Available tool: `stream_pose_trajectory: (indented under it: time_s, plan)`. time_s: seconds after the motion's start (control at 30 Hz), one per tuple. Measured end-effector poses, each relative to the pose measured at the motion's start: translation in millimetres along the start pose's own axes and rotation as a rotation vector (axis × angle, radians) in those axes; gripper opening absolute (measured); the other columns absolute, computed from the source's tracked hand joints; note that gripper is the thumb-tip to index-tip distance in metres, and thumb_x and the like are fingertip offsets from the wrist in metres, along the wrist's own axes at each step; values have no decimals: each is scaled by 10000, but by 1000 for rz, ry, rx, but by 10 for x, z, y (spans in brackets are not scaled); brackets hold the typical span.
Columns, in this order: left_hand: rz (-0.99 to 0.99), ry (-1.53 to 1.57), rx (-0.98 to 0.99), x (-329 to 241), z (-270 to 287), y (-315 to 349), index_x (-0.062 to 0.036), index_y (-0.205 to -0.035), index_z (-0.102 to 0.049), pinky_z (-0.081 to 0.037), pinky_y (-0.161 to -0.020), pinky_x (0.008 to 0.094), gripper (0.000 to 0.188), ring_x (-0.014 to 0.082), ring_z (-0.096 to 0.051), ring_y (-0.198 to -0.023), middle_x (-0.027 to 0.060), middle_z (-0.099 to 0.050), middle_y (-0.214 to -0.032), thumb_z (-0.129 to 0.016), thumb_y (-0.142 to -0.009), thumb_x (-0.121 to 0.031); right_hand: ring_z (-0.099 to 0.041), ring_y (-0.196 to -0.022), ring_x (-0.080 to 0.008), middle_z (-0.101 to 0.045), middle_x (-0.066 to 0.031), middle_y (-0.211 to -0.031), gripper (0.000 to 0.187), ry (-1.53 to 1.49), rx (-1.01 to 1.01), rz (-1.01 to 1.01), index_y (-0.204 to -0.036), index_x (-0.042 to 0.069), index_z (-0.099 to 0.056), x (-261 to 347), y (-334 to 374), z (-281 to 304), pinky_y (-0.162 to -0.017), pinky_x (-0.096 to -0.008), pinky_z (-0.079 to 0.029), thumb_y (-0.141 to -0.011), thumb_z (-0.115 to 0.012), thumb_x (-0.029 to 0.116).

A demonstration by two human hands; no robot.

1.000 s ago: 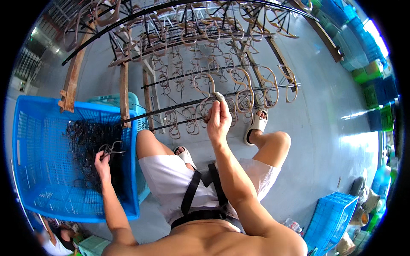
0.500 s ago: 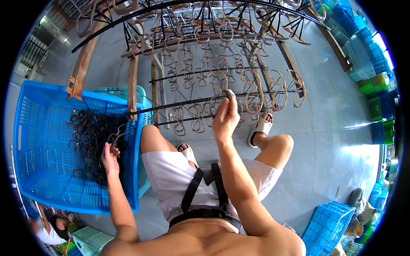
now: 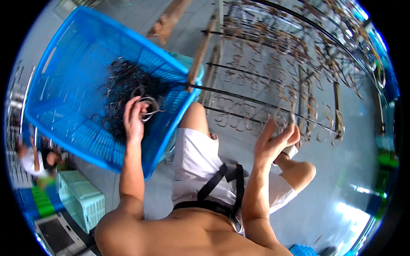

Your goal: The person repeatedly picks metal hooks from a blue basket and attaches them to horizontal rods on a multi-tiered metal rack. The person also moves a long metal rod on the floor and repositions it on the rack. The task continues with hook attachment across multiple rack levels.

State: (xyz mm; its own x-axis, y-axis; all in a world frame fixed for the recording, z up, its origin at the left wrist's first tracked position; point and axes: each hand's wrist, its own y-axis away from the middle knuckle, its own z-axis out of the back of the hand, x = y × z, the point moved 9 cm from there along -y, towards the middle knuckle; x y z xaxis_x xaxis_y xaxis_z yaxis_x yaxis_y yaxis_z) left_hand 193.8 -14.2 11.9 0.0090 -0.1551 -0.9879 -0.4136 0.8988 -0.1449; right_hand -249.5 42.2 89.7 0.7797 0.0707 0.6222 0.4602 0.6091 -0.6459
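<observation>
In the head view, the left hand [image 3: 135, 117] has its fingers closed on a pale curved loop [image 3: 157, 107], which sticks out to that hand's right. Beneath and beyond it lies a dark tangle of pieces [image 3: 128, 79], inside the big blue basket [image 3: 68, 91] that surrounds this hand. The right hand [image 3: 277, 141] is raised with fingers bent beside the hanging loops [image 3: 294, 96]; blur at the fingertips means I cannot tell whether they grip one. Just beyond that hand runs a black rod [image 3: 232, 94], its near end by a wooden post [image 3: 200, 53] between both hands. A pale green crate [image 3: 81, 200] sits below and left of the left hand.
</observation>
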Motion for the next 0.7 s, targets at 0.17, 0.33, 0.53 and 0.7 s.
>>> stream_pose_trajectory:
  time_s: [0.17,0.33,0.53,0.7]
  plan:
    - [26,290,-14,-144,-219,208,-40,-1045,-559,-406,-740,256,212,121,-511,-767,62,-617,-859,-507,-914,-198,-546,-699,-150,-584,-72,-806,443,-807,1198,-555,-940,3,-600,796,1193,-1363,-619,-278,-446,-940,-438,416]
    - [38,266,12,-223,-535,701,-20,-1104,-509,-420,-890,311,236,208,-569,-996,136,-619,-1022,-479,-932,-180,-458,-657,-98,-491,-20,-762,295,-1356,968,-942,-992,24,-489,1409,1833,-1712,-579,-236,-403,-969,-421,310]
    - [-139,-192,179,-135,-625,776,-5,-1005,-599,-398,-888,281,201,189,-543,-1009,101,-607,-1058,-445,-881,-40,-525,-669,-101,-556,-41,-768,212,-1155,441,-624,-957,18,-501,762,968,-1314,-590,-253,-451,-981,-402,204]
    - [-318,-802,192,-133,-500,597,-99,-1316,-378,-413,-803,308,460,190,-453,-783,117,-469,-1186,-398,-876,30,-443,-498,-75,-501,-20,-616,267,-609,89,-510,-1182,-9,-437,-288,403,-647,-464,-224,-392,-962,-405,139]
